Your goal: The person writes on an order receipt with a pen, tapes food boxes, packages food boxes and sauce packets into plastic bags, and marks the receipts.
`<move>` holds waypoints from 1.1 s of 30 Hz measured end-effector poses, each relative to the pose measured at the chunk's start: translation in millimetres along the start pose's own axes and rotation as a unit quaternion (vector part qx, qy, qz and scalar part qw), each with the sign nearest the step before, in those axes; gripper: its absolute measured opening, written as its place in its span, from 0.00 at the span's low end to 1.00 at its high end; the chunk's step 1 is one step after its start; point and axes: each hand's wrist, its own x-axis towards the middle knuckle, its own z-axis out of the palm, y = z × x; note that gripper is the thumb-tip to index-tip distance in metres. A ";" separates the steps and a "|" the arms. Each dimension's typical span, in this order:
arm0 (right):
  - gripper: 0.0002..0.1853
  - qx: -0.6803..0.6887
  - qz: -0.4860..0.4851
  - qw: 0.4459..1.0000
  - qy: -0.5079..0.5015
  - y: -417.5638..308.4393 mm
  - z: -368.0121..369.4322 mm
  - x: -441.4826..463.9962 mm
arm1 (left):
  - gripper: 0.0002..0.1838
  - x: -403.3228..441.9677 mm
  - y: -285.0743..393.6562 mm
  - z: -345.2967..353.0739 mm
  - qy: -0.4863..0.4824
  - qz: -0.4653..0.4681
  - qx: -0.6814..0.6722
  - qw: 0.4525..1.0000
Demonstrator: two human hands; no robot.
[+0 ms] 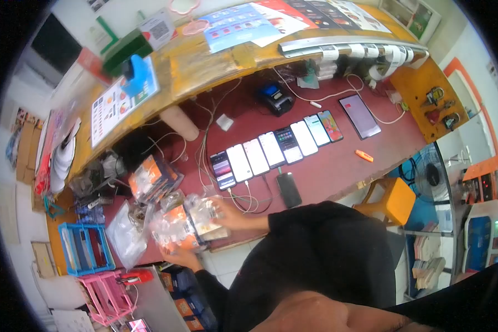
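My left hand (182, 258) grips the lower edge of a clear plastic packet with an orange-and-white print (177, 224), at the front left of the red counter. My right hand (232, 214) has its fingers closed on the edge of a pale packet (205, 217) right beside it. The packets overlap, and glare on the plastic hides their contents. Just beyond them lies a pile of similar orange-and-white packets (149, 180). A crumpled clear plastic bag (127, 235) lies to the left.
Several phones (271, 150) stand in a row, with cables across the counter (326, 171). A dark phone (289, 190), an orange marker (364, 156), a tablet (359, 116) and a card terminal (275, 98) lie around them. Blue (86, 249) and pink (105, 299) baskets stand left.
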 end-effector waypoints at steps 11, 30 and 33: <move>0.20 0.059 -0.137 0.987 0.065 -100.8 70.7 -13.3 | 0.25 -62.7 -161.2 -155.7 0.283 -0.160 0.083 0.942; 0.14 0.121 0.002 0.851 -0.511 -90.4 673.5 -199.2 | 0.24 -229.9 -560.8 -736.3 0.760 -0.435 0.220 0.429; 0.13 0.106 0.002 0.846 -0.523 -94.1 727.7 -214.9 | 0.25 -264.4 -586.6 -811.4 0.687 -0.550 0.253 0.402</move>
